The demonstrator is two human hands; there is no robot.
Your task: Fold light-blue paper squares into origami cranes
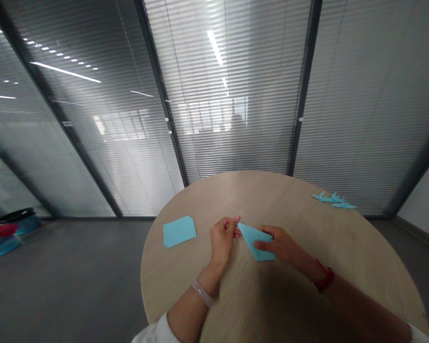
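While both hands (222, 237) pinch folded blue paper (249, 237), right edge partly covered, creases faint

"What stands beyond the round, pale wooden surface (271, 190)?"
"Tall glass panels with white horizontal-slat blinds (264, 143), divided by straight dark frame bars (159, 76)."
"And the light?"
"Bright white strips (214, 47) show in the glass, far centre and left."
"Where's the dull grey floor (93, 281)?"
"Left and right of the surface, meeting a pale wall (422, 195) at far right."
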